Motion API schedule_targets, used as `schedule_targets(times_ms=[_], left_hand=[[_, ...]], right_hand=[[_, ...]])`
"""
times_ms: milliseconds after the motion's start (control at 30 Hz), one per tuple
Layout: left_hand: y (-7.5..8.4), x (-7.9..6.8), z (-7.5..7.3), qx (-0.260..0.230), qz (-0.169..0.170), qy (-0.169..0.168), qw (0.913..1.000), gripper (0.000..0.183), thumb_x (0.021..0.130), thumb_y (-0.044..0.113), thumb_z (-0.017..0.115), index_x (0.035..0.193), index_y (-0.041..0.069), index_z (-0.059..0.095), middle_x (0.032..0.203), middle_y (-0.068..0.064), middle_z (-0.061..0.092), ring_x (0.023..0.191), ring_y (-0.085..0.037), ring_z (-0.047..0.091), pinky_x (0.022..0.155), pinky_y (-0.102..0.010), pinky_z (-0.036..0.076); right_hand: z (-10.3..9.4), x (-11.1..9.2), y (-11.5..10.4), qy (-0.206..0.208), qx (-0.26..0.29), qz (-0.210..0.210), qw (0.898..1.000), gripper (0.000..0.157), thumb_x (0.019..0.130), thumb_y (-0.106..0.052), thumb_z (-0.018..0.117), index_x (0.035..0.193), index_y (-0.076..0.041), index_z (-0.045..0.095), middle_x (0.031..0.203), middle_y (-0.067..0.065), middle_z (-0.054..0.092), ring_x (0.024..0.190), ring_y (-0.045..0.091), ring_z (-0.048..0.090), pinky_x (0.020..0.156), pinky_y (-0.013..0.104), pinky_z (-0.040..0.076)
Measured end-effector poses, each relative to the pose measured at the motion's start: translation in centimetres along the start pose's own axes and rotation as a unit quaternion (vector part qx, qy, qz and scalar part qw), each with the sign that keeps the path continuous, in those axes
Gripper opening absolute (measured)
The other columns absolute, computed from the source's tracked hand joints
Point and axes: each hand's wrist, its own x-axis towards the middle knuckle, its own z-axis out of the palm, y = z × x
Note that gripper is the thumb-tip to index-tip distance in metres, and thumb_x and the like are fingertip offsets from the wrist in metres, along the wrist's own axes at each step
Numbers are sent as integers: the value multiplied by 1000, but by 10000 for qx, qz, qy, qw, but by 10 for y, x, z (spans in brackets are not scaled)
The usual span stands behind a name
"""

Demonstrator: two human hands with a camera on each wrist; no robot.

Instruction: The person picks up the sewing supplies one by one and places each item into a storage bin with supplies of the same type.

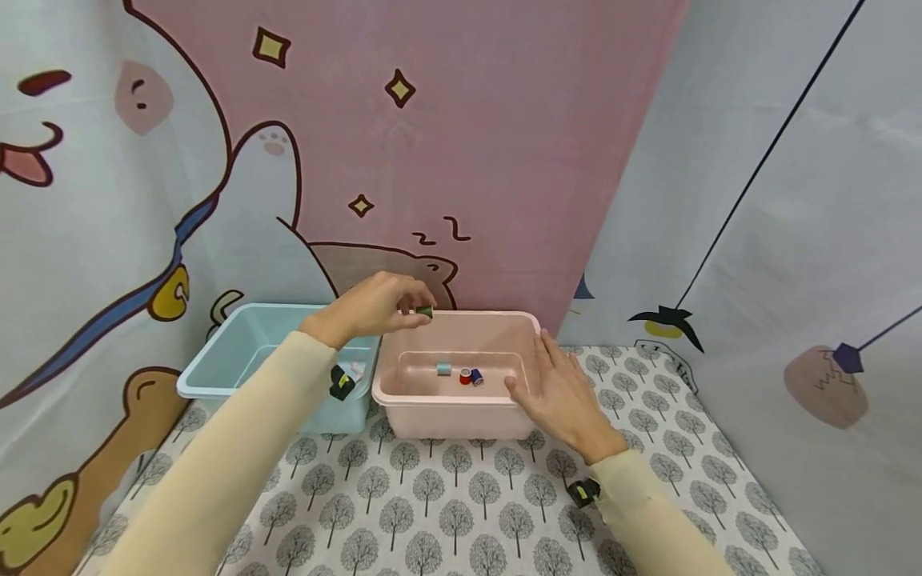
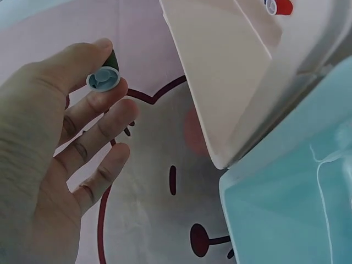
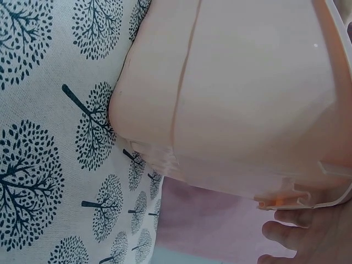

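Note:
My left hand (image 1: 382, 306) pinches a small dark green thread spool (image 2: 112, 61) between thumb and index finger, above the back left of a pink plastic bin (image 1: 454, 420). In the left wrist view the spool's pale end faces the camera, and the other fingers are spread apart. My right hand (image 1: 565, 400) lies along the bin's right rim with fairly straight fingers. Inside the pink bin lie a light blue spool (image 1: 443, 369), a red spool (image 1: 465, 377) and a dark blue spool (image 1: 477, 377); the last two sit side by side.
A light blue bin (image 1: 238, 344) stands directly left of the pink one, with something whitish (image 1: 355, 370) inside, partly hidden by my left arm. Both bins rest on a tree-print tablecloth (image 1: 432, 512). Behind them hangs a cartoon-print curtain (image 1: 519, 160).

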Motion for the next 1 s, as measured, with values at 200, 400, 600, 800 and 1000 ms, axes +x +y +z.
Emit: schedule_targets(times_ms=[200,400,600,800,1000], left_hand=[[-7,7,5,-32,-129,-73,9999,21,108,27,87,127,18,87,109,0,85,99,-19,78,93,-42,68],[-14,11,12,-78,-296,-134,9994,22,108,26,87,127,17,86,109,0,85,99,-18,76,93,-42,68],[-17,13,16,-154,-461,-227,9986,27,109,28,87,132,14,85,117,-3,87,107,-23,80,99,-45,69],[-18,10,15,11,-628,-340,9975,55,108,44,86,153,14,76,147,-12,79,138,-34,76,121,-58,62],[-18,4,16,125,-627,-272,9976,58,109,46,84,159,17,73,153,-12,75,143,-35,73,124,-61,59]], right_hand=[[0,1,0,5,6,-16,10000,107,113,-72,53,184,3,23,195,23,19,178,51,30,146,72,21],[0,2,0,48,2,-76,10000,108,113,-73,51,184,3,23,195,23,19,178,51,31,146,72,21],[0,2,0,69,-12,-64,10000,107,113,-71,54,183,4,24,194,25,21,177,52,33,146,73,23],[0,0,-2,50,3,-40,10000,107,113,-70,54,183,5,24,194,25,21,176,54,34,146,72,24],[-2,0,-2,11,55,-1,10000,106,113,-69,56,184,4,23,195,24,20,178,52,31,147,71,21]])
